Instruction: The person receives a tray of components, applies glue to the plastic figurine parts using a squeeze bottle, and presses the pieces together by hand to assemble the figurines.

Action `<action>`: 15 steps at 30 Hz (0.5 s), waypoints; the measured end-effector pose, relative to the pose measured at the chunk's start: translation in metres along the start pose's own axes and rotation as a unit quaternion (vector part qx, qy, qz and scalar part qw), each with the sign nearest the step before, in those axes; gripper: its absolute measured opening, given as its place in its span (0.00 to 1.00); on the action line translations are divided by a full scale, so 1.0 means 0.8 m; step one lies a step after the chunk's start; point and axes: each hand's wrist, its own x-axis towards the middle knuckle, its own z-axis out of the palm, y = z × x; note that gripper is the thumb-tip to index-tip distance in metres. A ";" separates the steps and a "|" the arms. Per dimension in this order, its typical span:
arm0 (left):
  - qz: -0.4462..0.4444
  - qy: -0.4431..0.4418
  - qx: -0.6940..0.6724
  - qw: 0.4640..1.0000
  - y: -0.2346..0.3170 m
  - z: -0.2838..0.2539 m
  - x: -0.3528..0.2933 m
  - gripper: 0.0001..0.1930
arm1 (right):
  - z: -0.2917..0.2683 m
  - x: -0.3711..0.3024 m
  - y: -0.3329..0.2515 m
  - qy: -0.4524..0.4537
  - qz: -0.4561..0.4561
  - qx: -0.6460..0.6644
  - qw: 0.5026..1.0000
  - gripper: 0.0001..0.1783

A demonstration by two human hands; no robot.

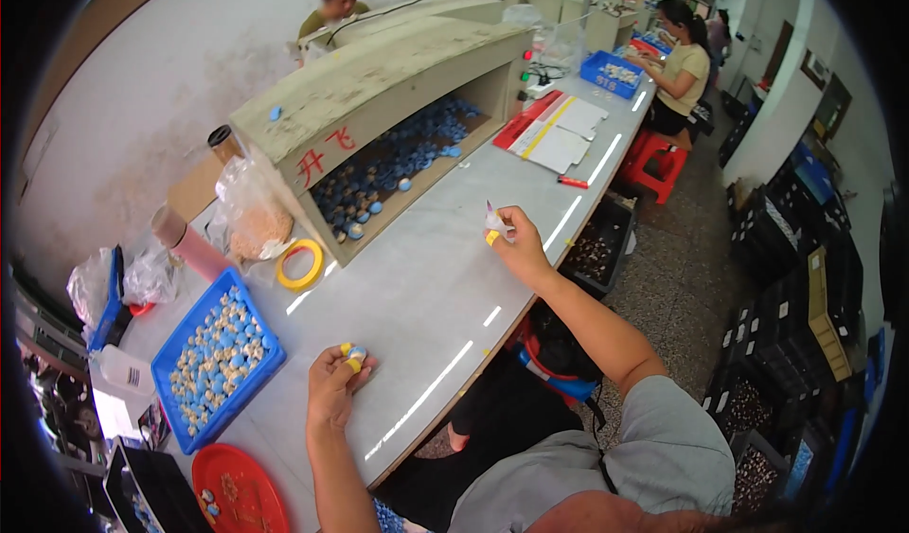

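Your left hand, nearer, pinches a blue-and-white piece; your right hand, farther right, grips a pointed whitish object.

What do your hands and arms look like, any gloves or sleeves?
The left hand and right hand are ungloved, with yellow bands around some fingers. The right arm has a short grey sleeve; the left forearm is bare.

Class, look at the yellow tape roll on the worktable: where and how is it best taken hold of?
Probably by the near edge of the yellow tape roll, thumb outside and fingers in the hole, coming from the person's side. It is a ring with an open centre, and the plastic bag and beige machine crowd its far side.
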 end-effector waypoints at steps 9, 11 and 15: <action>-0.005 0.011 -0.038 0.999 0.002 0.001 0.000 0.12 | -0.084 0.074 0.080 0.113 0.102 -0.259 0.954 0.16; -0.011 0.020 -0.046 0.999 -0.002 0.001 0.000 0.13 | -0.088 0.075 0.089 0.108 0.109 -0.286 0.946 0.16; -0.012 0.025 -0.064 0.998 -0.005 0.005 0.005 0.13 | -0.085 0.071 0.115 0.189 0.091 -0.273 0.939 0.21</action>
